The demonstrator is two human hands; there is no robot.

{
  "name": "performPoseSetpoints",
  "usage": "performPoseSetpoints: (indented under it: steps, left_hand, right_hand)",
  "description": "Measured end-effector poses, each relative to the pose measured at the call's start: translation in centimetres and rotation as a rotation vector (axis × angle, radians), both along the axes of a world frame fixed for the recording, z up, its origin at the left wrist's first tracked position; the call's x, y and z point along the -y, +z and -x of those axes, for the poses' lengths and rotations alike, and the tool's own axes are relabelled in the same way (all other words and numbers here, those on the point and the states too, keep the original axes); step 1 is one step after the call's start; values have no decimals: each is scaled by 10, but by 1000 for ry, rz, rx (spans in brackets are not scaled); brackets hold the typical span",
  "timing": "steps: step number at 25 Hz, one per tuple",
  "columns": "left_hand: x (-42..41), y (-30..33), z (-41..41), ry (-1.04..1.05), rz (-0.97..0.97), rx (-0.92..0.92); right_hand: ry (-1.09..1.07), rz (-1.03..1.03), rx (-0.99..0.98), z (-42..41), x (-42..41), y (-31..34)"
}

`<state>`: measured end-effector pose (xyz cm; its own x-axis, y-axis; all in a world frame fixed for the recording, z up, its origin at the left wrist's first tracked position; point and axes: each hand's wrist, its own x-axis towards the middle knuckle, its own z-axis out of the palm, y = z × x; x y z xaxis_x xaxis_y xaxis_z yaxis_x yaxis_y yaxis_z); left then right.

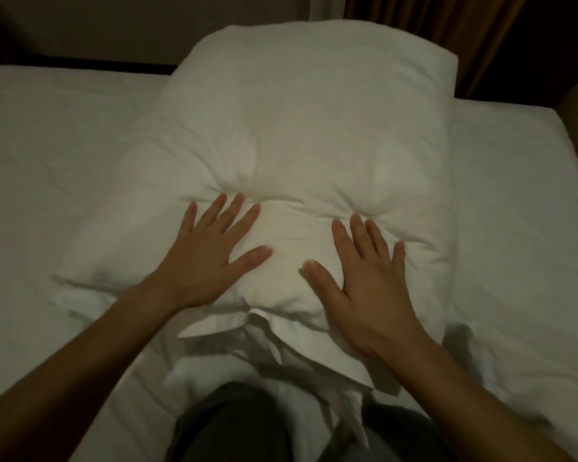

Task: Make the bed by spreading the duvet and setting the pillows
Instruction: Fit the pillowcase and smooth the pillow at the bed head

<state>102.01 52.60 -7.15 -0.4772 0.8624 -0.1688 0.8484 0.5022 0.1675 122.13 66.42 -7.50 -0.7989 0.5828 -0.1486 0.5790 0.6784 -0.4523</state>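
Both hands — left hand (201, 258); right hand (367, 281) — press pillow (297, 128) flat.

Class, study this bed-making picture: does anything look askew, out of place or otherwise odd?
Yes. The pillow lies askew, angled across the bed rather than square to its edges. Its case's open end is bunched and loose near the person. The left hand and right hand press it flat.

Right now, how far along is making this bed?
Done: a white sheet lies fairly smooth over the mattress. In hand: the left hand and right hand press flat, fingers spread, on one pillow, whose loose case end bunches near the person. Left: no spread duvet shows, and this pillow sits mid-bed, not yet set in place.
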Motion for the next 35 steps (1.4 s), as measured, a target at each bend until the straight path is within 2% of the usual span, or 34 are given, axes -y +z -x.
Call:
performPoseSetpoints:
  steps: [4, 6, 8, 11, 16, 20, 23, 27, 30, 35]
  left_hand:
    - [-1, 1, -7, 17, 64, -9]
    - [-5, 11, -10, 42, 49, -11]
    - [5, 26, -13, 110, -51, 16]
    - [56, 45, -16, 189, -203, 57]
    - [176, 44, -14, 118, -301, 140]
    - [232, 40, -4, 41, -346, 265]
    - [236, 36, 4, -7, -311, 362]
    - [216, 23, 6, -11, -343, 411]
    - [212, -1, -11, 18, -430, 410]
    - [201, -56, -34, -9, -536, 314]
  right_hand:
    - [-3, -55, 5, -2, 1, 6]
    - [-13, -38, -87, -6, 11, 19]
    - [55, -34, -211, -9, 34, 32]
    - [122, -125, -220, -9, 65, 35]
    - [-50, -179, -317, 2, 131, 53]
    - [-75, -165, -195, 12, 202, 62]
    - [-90, -162, -66, 17, 212, 59]
    - [-152, -106, -35, 8, 211, 40]
    - [-267, -104, -92, -12, 207, 15]
    - [-433, -117, -309, -55, 202, -47]
